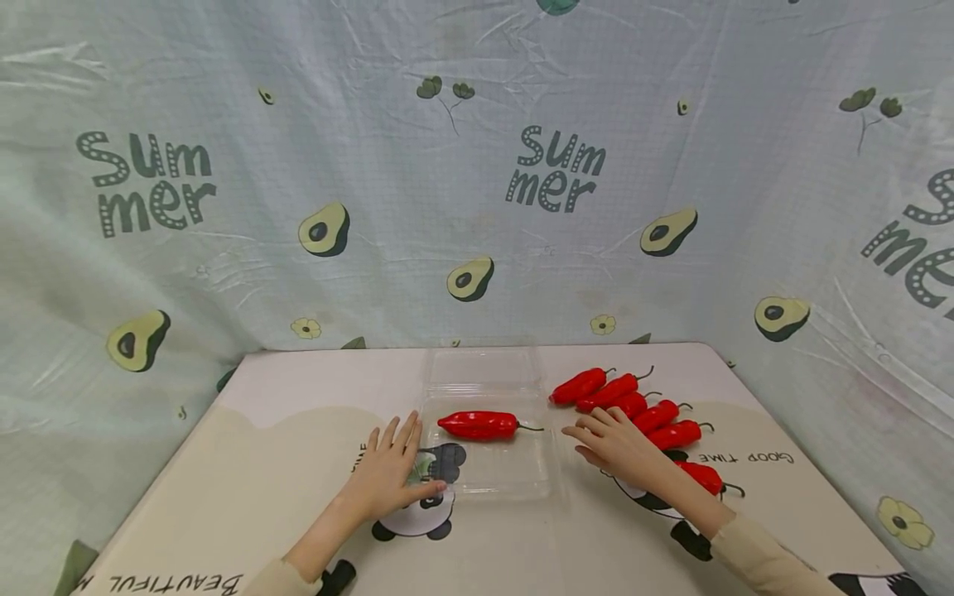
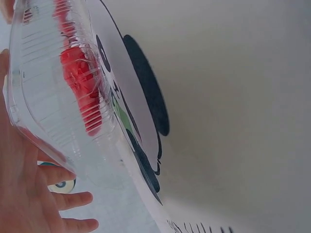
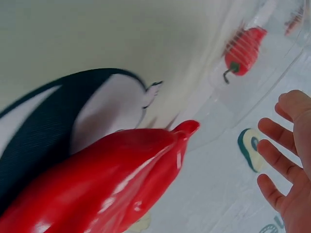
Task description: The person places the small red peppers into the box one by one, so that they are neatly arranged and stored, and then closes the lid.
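Table (image 1: 261,497) | pepper (image 1: 479,425) in clear tray (image 1: 499,475) | between left hand (image 1: 386,476) and right hand (image 1: 617,445)

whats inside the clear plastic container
One red pepper lies in the clear plastic container, its stem toward the loose peppers. It hides its own underside and the patch of container floor beneath it, so those can't be seen.

Panda-print tabletop (image 1: 283,463) — clear plastic container (image 1: 499,476), loose red peppers (image 1: 659,415) beside it
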The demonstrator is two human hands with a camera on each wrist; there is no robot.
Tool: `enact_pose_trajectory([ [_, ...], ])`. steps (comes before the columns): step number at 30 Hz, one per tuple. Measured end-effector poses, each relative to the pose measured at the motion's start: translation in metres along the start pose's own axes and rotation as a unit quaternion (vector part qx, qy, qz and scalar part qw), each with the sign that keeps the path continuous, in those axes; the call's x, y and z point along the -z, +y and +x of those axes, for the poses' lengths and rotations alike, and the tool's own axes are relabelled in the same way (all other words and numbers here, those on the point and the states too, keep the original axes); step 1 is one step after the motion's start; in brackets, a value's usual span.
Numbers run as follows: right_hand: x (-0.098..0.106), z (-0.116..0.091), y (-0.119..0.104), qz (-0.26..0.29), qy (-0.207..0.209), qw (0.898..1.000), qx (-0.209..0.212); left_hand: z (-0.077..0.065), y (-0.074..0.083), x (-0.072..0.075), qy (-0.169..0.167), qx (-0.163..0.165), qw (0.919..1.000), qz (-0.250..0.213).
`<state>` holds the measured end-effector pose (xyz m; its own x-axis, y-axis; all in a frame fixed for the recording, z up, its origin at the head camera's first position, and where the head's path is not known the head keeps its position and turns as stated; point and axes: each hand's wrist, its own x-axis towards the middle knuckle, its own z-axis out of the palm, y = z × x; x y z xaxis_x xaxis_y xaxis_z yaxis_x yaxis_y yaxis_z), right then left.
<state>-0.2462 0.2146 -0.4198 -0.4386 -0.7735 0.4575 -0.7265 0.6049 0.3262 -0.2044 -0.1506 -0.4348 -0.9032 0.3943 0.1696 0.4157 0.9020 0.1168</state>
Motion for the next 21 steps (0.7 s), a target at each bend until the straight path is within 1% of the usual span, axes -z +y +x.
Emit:
enact_pose_trajectory([
  [5,0.001,-0.015,0.004,0.017,-0.003,1.0,-0.024,0.0,0.0,0.0,-0.003,-0.001,1.0,0.004],
  [10,-0.001,-0.029,0.011,0.006,0.004,0.999,-0.032,0.001,0.0,-0.001,0.0,-0.001,1.0,0.004],
  [15,0.003,-0.045,0.018,0.002,-0.005,0.999,-0.048,0.001,0.0,-0.001,0.0,-0.001,1.0,0.004],
  [21,0.008,-0.065,0.026,-0.007,-0.016,0.997,-0.082,0.002,0.0,-0.002,0.002,-0.002,1.0,0.008],
])
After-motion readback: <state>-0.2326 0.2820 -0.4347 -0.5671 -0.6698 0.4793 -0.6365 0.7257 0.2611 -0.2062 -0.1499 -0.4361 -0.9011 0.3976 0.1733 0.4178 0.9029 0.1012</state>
